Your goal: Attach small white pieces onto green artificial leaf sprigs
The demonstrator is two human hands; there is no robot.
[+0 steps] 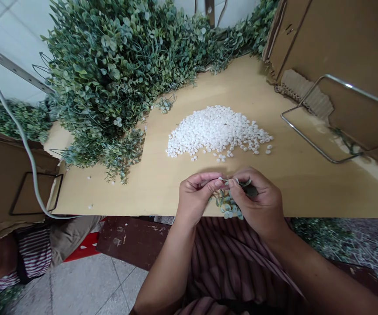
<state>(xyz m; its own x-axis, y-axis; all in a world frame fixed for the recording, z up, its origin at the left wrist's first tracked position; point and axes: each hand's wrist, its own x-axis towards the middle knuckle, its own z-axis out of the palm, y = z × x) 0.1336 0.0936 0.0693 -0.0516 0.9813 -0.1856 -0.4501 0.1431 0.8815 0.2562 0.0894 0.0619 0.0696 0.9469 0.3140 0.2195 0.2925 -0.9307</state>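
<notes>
Pinching a small green plastic leaf sprig (230, 205), both hands, left (195, 199) and right (257, 203), look mid-fitting a white bead; probably next grabbing from the white bead pile (218, 130) on the surface.

Smooth, pale wood-look tabletop (182, 183), matt with a faint sheen. Matt white plastic-looking beads (216, 131) heaped on it. Dusty-green artificial foliage (110, 74), plastic-looking leaves on thin wire stems. Rough brown corrugated cardboard (339, 48), torn edge showing flutes. Shiny bare-metal wire frame (310, 140). Striped cloth (228, 253), soft and matt.
</notes>
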